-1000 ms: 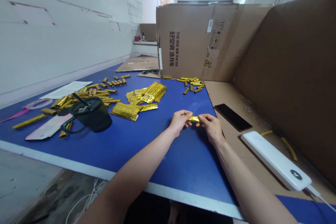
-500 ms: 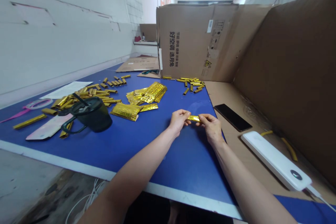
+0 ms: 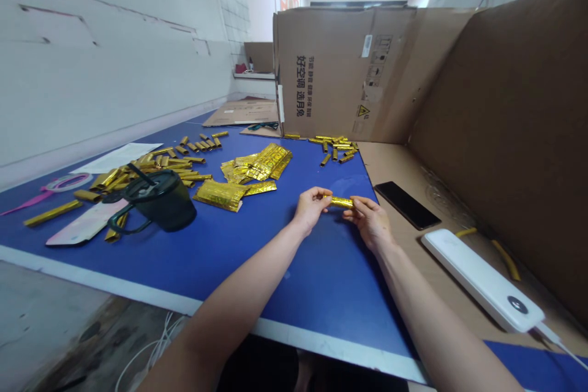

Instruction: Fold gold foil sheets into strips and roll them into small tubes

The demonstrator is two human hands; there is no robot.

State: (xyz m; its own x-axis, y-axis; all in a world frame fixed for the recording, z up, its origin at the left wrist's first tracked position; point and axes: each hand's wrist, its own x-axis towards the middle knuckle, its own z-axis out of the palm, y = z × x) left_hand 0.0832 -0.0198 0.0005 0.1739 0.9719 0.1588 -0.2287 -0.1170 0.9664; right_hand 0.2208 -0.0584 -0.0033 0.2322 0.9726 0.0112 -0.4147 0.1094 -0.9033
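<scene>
A small rolled tube of shiny gold foil paper [image 3: 341,202] is held level above the blue table [image 3: 316,275]. My left hand [image 3: 312,208] pinches its left end, and my right hand [image 3: 369,218] grips the right end between thumb and fingers. To the left of my hands lie flat gold foil sheets [image 3: 269,162] in a loose stack, with a folded gold bundle [image 3: 220,194] nearer me. Several short gold tubes [image 3: 339,147] are heaped beyond my hands, against the cardboard box.
At left stand a dark green mug [image 3: 168,202] and more gold tubes [image 3: 138,170], beside a pale phone-shaped thing [image 3: 85,225] and a tape roll [image 3: 68,181]. A black phone [image 3: 408,204] and white power bank [image 3: 482,282] rest on cardboard at right. A large carton [image 3: 340,73] walls the back.
My hands have moved slightly apart, the right one shifting a little to the right. More of the gold tube shows between my fingers.
</scene>
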